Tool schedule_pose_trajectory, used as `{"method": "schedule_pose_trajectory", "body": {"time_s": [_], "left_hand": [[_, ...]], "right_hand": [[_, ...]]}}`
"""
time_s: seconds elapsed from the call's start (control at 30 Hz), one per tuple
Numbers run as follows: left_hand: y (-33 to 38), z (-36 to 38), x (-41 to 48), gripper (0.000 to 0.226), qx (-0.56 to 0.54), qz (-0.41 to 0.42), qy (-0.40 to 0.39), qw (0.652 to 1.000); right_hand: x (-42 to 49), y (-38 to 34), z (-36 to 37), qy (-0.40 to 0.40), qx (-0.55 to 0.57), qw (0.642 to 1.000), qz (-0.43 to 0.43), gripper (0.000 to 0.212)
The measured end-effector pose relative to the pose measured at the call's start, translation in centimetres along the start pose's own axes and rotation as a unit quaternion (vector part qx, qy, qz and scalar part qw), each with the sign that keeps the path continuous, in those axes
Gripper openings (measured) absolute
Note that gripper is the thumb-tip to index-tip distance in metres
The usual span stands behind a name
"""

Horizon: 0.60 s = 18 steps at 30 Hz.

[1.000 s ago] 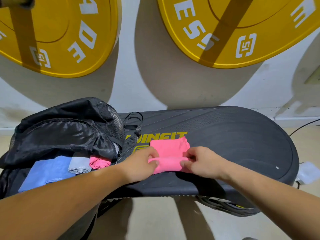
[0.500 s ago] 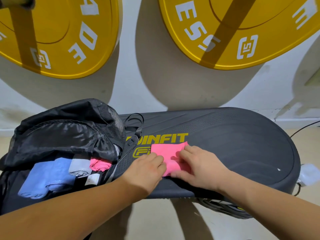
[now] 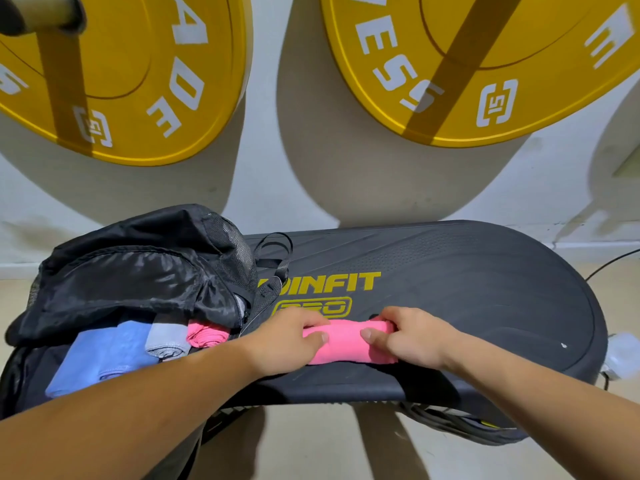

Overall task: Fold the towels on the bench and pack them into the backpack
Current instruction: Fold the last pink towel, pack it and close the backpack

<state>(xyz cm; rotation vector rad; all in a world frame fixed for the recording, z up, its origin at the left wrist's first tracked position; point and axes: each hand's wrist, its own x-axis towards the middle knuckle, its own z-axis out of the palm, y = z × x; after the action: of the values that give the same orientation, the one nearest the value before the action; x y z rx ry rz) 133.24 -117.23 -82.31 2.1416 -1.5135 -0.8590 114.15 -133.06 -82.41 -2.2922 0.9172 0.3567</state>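
A pink towel, folded into a thick narrow bundle, lies on the dark bench near its front edge. My left hand grips the bundle's left end, thumb on top and fingers curled behind it. My right hand grips its right end the same way. The black backpack lies open at the bench's left end. Inside it sit a blue towel, a grey towel and another pink towel, side by side.
Two large yellow weight plates hang against the white wall behind the bench, with a bar end at the top left. A black cable runs along the floor at the right. A small white object sits beside the bench's right end.
The pink towel went from a flat square under my hands to a narrower, thicker bundle. Both hands now grip its two ends.
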Motion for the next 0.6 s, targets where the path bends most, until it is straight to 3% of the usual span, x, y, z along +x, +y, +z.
{"method": "schedule_pose_trajectory", "body": {"time_s": [0.13, 0.27, 0.47, 0.6], "left_hand": [[-0.1, 0.6, 1.3, 0.02, 0.008, -0.011, 0.072, 0.997], [-0.6, 0.7, 1.5, 0.032, 0.012, -0.007, 0.03, 0.999], [-0.8, 0.2, 0.6, 0.033, 0.031, 0.006, -0.048, 0.998], [-0.3, 0.7, 0.1, 0.035, 0.052, 0.021, -0.027, 0.998]], "right_hand": [[0.3, 0.2, 0.2, 0.073, -0.025, 0.996, -0.048, 0.036], [0.2, -0.2, 0.2, 0.052, -0.043, 0.988, -0.138, 0.029], [0.4, -1.2, -0.6, 0.007, -0.005, 0.994, -0.112, 0.025], [0.1, -1.6, -0.9, -0.001, 0.024, 0.993, -0.114, 0.023]]}}
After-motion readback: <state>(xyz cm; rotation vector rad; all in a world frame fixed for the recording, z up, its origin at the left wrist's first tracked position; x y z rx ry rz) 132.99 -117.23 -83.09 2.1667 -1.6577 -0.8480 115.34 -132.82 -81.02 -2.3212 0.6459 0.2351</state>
